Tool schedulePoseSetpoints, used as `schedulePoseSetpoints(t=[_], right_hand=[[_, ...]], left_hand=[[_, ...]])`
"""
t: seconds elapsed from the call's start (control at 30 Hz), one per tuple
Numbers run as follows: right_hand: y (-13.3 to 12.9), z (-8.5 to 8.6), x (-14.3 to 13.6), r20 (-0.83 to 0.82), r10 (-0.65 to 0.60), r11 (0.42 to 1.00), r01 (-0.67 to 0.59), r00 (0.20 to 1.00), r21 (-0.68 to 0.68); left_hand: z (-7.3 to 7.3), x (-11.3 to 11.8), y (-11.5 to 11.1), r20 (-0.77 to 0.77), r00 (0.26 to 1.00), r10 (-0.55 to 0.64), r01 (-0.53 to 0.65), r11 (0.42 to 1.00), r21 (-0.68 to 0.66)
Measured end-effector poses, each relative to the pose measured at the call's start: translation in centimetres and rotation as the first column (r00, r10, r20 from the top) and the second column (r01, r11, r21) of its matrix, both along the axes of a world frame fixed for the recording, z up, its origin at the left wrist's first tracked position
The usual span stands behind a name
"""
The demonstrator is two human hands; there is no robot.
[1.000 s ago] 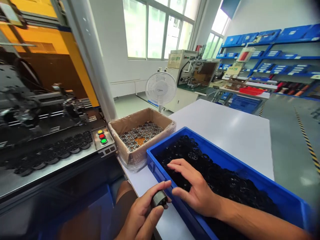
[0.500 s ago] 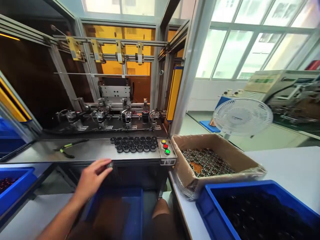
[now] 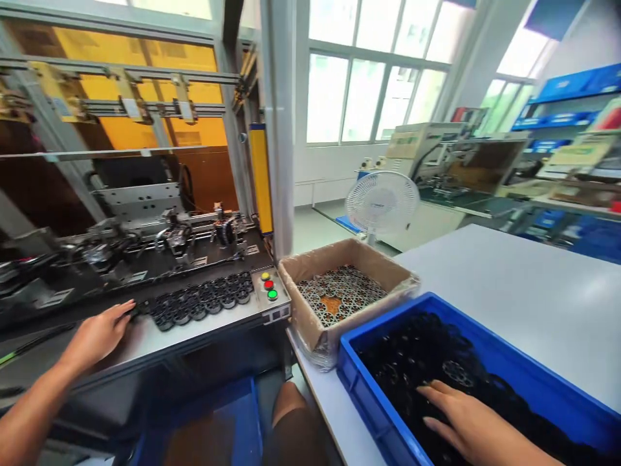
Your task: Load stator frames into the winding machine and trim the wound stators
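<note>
My left hand [image 3: 99, 336] is over the metal ledge [image 3: 145, 340] of the machine. Its fingertips close on a small black round part [image 3: 141, 307], at the left end of rows of similar black ring-shaped parts [image 3: 204, 298]. My right hand [image 3: 466, 414] reaches into a blue bin [image 3: 383, 401] heaped with black plastic parts [image 3: 427, 349]. Its thumb and forefinger are apart just above the heap, with no part visible between them. A spoked wheel-like part [image 3: 456, 373] lies beyond those fingers.
A control box with yellow, red and green buttons [image 3: 269, 285] ends the ledge. Beside it stands a plastic-lined carton [image 3: 313, 333] of metal rings. Several fixtures [image 3: 177, 239] line the machine bed. Behind are a white fan [image 3: 381, 204] and white table [image 3: 485, 272]. Another blue bin [image 3: 242, 421] sits below.
The view has swung right. My left hand, holding a small part in front of the ledge before, is now at the end of the rows. My right hand has appeared in the blue bin.
</note>
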State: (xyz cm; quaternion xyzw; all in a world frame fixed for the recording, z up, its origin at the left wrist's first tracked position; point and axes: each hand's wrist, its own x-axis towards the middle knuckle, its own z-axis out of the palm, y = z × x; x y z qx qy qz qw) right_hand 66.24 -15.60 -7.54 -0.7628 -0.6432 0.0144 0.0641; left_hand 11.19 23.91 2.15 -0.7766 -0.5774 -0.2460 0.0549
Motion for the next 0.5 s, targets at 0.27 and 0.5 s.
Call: schedulePoseSetpoints(t=[0.27,0.5], right_hand=[[1.7,-1.4,-1.6,0.16,0.01,0.999,-0.003,0.987,-0.044],[1.0,-0.8,-0.3,0.112,-0.056,0.998,0.059,0.992,-0.023]], left_hand=[[3.5,27.1,-2.7,-0.115,0.811,-0.574,0.559,0.817,-0.139],[0.6,42.9,-8.9,0.231,0.629,-0.742,0.722,0.447,-0.528]])
